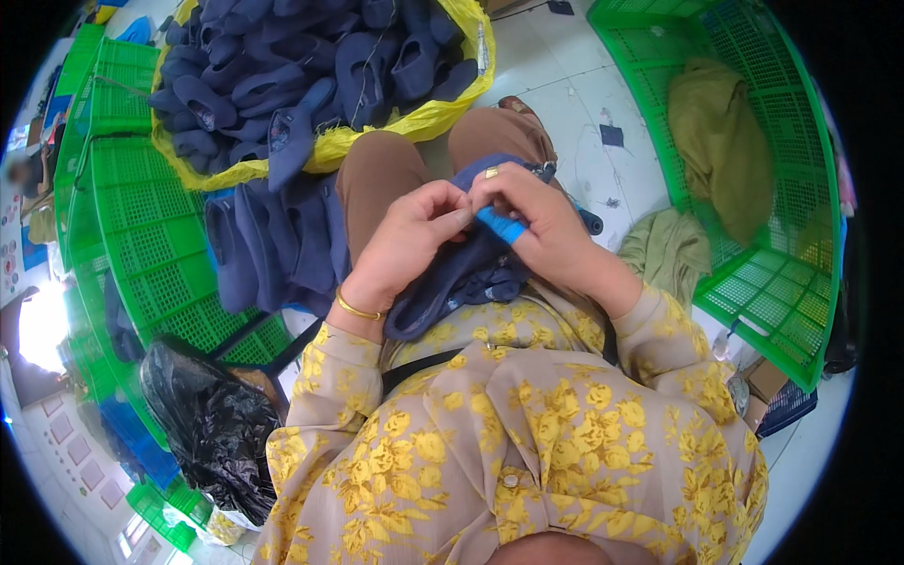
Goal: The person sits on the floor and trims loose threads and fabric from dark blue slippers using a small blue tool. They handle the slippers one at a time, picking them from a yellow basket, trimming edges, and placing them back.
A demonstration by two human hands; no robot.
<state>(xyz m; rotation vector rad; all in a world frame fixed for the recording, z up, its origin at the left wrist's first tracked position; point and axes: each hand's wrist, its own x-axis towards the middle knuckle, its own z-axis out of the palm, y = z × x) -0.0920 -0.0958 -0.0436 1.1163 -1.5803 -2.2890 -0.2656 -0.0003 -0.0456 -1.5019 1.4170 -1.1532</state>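
Across my lap lies a navy cloth slipper [450,280], its toe end towards my waist and a bunched, patterned patch on one side. My right hand [541,221] is closed around its upper part, a ring on one finger and blue tape wrapped round the thumb. Thumb and forefinger of my left hand [414,231] are pinched together close beside the right fingers. Whatever sits in that pinch is too small to make out. A gold bangle [358,308] circles my left wrist.
A yellow sack [414,124] heaped with navy slippers stands ahead, with more slippers [273,245] lined up at my left knee. Green crates flank me; the right crate [772,282] holds olive cloth [720,141]. Beside it lies pale green cloth [667,250]. A black plastic bag [207,414] sits lower left.
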